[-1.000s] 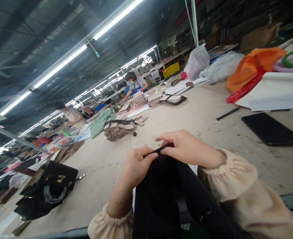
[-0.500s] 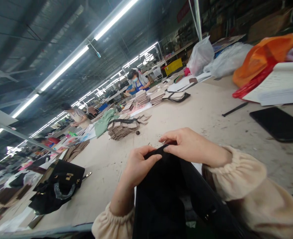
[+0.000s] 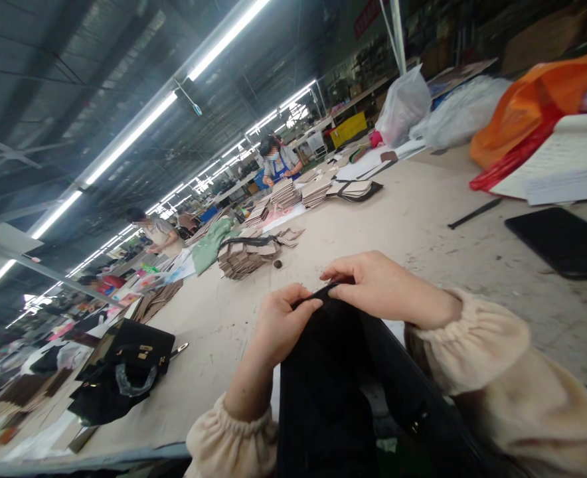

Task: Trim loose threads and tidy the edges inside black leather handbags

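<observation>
A black bag (image 3: 323, 392) stands in front of me at the table's near edge, its opening toward me and its lower part cut off by the frame. My left hand (image 3: 283, 318) pinches the bag's upper edge between thumb and fingers. Close beside it, my right hand (image 3: 373, 285) grips the same edge, thumb on the near side and fingers curled over the far side. The fingertips of both hands nearly meet. Small metal fittings (image 3: 417, 425) glint on the bag's right side.
A finished-looking black handbag (image 3: 144, 355) with a wrapped handle lies at left. Stacked brown pieces (image 3: 248, 257) and a green cloth (image 3: 214, 244) are ahead. A phone (image 3: 562, 242), a dark thin tool (image 3: 474, 214), papers (image 3: 567, 159) and an orange plastic bag (image 3: 537, 113) lie right. Co-workers (image 3: 281, 162) stand farther off.
The view has shifted slightly, so the table things sit a little differently in the frame. Both hands keep their pinch on the bag's edge, with barely any movement.
</observation>
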Tool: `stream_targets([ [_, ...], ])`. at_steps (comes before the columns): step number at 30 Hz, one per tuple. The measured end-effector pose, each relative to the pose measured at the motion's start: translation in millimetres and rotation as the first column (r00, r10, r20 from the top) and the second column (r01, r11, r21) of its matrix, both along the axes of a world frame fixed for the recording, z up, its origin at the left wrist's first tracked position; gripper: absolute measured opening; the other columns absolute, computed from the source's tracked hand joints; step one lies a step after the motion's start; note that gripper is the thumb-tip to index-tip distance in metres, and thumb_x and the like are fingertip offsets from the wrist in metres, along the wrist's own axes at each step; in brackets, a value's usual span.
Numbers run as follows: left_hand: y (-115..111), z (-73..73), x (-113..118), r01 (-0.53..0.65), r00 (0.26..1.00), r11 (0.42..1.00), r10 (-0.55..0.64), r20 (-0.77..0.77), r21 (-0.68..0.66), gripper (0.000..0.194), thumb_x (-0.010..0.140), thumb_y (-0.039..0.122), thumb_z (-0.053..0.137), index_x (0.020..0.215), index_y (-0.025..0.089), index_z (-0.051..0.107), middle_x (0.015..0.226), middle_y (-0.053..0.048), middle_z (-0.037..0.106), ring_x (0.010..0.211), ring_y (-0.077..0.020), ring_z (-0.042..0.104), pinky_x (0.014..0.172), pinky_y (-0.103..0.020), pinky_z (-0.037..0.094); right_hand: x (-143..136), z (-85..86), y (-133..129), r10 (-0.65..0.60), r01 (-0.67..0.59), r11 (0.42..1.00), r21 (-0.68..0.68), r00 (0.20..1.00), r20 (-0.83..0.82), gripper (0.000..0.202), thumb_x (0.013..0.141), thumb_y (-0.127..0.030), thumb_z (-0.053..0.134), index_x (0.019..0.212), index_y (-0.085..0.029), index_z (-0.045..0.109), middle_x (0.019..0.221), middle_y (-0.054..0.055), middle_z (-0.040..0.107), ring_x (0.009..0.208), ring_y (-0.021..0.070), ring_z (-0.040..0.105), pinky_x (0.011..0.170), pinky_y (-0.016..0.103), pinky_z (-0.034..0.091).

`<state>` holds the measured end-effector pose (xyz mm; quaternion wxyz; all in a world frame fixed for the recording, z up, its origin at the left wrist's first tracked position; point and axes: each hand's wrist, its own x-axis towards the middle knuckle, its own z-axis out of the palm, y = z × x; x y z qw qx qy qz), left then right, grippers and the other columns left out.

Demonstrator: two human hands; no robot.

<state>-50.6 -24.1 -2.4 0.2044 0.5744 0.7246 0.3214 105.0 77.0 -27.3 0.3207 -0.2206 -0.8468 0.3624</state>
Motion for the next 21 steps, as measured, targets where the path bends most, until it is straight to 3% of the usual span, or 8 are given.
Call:
stream_targets([
  [4, -6.7, -2.5, -1.4, -0.002, 0.998, 0.997, -0.002, 0.059, 0.082, 0.012, 0.074, 0.022, 0.064, 0.084, 0.016, 0.061, 0.077, -0.001, 0.066, 0.071, -0.0131, 0.060, 0.064, -0.022, 0.045, -0.6, 0.5, -0.5, -0.007, 0.007, 1.000, 0.009, 1.000, 0.003, 0.034, 0.072, -0.016, 0.053, 0.102, -0.017, 0.070, 0.099, 0.002, 0.071, 0.091, 0.0166, 0.065, 0.083, 0.024, 0.048],
  [7, -14.3, -0.8, -2.5, -0.008, 0.989, 0.966, 0.046, -0.138, 0.259, 0.009, 0.074, 0.021, 0.065, 0.081, 0.017, 0.061, 0.083, -0.002, 0.065, 0.080, -0.0146, 0.061, 0.076, -0.025, 0.047, -1.3, 1.0, -0.9, -0.010, 0.010, 1.000, 0.007, 1.000, 0.010, 0.033, 0.072, -0.017, 0.054, 0.101, -0.017, 0.070, 0.098, 0.002, 0.071, 0.090, 0.0163, 0.065, 0.083, 0.023, 0.048],
  [9, -18.1, 1.6, -2.4, 0.061, 0.952, 0.945, 0.042, -0.302, 0.323, 0.002, 0.075, 0.019, 0.064, 0.075, 0.018, 0.062, 0.081, -0.002, 0.063, 0.080, -0.0139, 0.060, 0.077, -0.025, 0.045, -2.1, 1.1, -1.2, -0.016, 0.016, 1.000, 0.008, 1.000, 0.014, 0.032, 0.072, -0.018, 0.055, 0.101, -0.017, 0.070, 0.098, 0.003, 0.072, 0.090, 0.0163, 0.065, 0.083, 0.023, 0.048],
  [13, -20.2, 4.4, -1.4, 0.186, 0.890, 0.925, -0.016, -0.456, 0.330, 0.007, 0.078, 0.015, 0.062, 0.076, 0.019, 0.067, 0.079, -0.001, 0.062, 0.075, -0.0117, 0.059, 0.070, -0.022, 0.046, -3.4, 0.9, -1.5, -0.026, 0.026, 1.000, 0.015, 1.000, 0.012, 0.031, 0.073, -0.019, 0.057, 0.100, -0.018, 0.070, 0.097, 0.002, 0.072, 0.090, 0.0161, 0.065, 0.081, 0.023, 0.048],
  [21, -23.6, 3.8, -1.9, 0.254, 0.827, 0.917, -0.040, -0.561, 0.309, 0.014, 0.082, 0.017, 0.058, 0.084, 0.021, 0.071, 0.083, -0.004, 0.065, 0.076, -0.0130, 0.061, 0.069, -0.024, 0.049, -3.4, 2.3, -2.9, -0.026, 0.026, 1.000, 0.017, 1.000, 0.013, 0.029, 0.073, -0.019, 0.057, 0.099, -0.017, 0.071, 0.097, 0.003, 0.072, 0.090, 0.0169, 0.065, 0.080, 0.023, 0.047],
])
